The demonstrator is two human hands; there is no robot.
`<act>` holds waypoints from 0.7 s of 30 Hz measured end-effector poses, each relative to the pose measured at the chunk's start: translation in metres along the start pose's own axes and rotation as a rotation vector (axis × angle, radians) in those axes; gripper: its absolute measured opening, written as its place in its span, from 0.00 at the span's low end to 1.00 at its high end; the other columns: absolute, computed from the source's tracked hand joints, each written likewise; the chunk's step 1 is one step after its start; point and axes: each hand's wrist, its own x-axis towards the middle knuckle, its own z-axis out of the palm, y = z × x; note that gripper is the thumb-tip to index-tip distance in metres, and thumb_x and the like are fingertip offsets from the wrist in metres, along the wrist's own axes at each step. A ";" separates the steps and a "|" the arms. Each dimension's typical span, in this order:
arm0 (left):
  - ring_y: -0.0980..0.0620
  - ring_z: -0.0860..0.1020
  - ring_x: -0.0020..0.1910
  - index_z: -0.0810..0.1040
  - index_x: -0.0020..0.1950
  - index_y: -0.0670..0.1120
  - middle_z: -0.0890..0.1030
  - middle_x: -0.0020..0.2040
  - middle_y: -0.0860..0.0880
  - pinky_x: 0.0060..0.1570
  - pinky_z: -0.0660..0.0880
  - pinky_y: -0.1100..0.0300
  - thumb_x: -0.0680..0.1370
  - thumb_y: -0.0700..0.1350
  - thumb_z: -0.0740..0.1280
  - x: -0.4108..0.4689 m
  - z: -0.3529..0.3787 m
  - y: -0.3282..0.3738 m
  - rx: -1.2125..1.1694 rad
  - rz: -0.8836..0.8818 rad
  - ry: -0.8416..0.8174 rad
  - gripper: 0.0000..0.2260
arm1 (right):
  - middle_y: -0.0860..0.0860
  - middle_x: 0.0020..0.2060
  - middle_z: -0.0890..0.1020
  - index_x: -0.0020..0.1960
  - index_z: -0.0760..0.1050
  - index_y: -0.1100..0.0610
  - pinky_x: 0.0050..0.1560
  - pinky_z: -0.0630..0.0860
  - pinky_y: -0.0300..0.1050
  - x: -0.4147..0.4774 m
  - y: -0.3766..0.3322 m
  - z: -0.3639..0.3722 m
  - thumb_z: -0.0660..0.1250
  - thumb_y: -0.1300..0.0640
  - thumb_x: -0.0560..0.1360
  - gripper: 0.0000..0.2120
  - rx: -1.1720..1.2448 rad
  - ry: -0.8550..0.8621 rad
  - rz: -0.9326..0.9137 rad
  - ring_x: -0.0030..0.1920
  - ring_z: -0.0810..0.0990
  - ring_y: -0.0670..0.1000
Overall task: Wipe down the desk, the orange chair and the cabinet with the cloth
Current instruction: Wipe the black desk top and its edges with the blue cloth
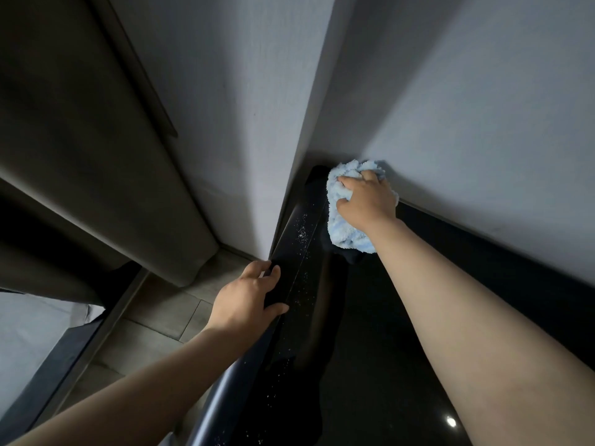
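A fluffy light-blue cloth (346, 233) lies bunched on a glossy black top (370, 333) in the far corner where two pale walls meet. My right hand (365, 201) grips the cloth from above, fingers curled into it, pressing it down against the surface by the wall. My left hand (248, 300) holds the black top's raised left edge (296, 252), thumb on top and fingers wrapped over the outer side. White specks of dust dot that edge. No orange chair is in view.
Grey curtains (96, 156) hang to the left down to a tiled floor (154, 333). A pale sheet on a dark frame (29, 342) sits at the lower left. Walls (467, 107) close in the black top behind and to the left.
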 end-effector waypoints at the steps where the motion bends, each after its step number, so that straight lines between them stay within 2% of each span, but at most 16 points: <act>1: 0.56 0.67 0.70 0.64 0.75 0.54 0.62 0.75 0.56 0.63 0.69 0.61 0.74 0.56 0.70 0.000 0.000 0.000 -0.004 0.001 0.000 0.31 | 0.52 0.71 0.65 0.72 0.68 0.44 0.68 0.63 0.57 -0.003 0.000 0.001 0.62 0.52 0.76 0.23 0.000 0.000 -0.004 0.72 0.60 0.60; 11: 0.55 0.67 0.70 0.64 0.75 0.52 0.61 0.75 0.54 0.65 0.68 0.61 0.74 0.56 0.70 -0.001 -0.001 0.001 -0.006 0.005 -0.013 0.32 | 0.52 0.71 0.66 0.73 0.67 0.44 0.71 0.61 0.59 -0.033 -0.005 0.011 0.62 0.51 0.77 0.24 0.006 -0.016 -0.015 0.73 0.59 0.62; 21: 0.54 0.66 0.71 0.62 0.76 0.52 0.61 0.75 0.54 0.65 0.67 0.61 0.75 0.55 0.69 -0.001 -0.001 -0.001 -0.012 0.014 -0.013 0.32 | 0.52 0.70 0.67 0.73 0.66 0.43 0.68 0.65 0.60 -0.057 -0.012 0.018 0.62 0.51 0.77 0.25 -0.006 -0.017 -0.006 0.71 0.62 0.61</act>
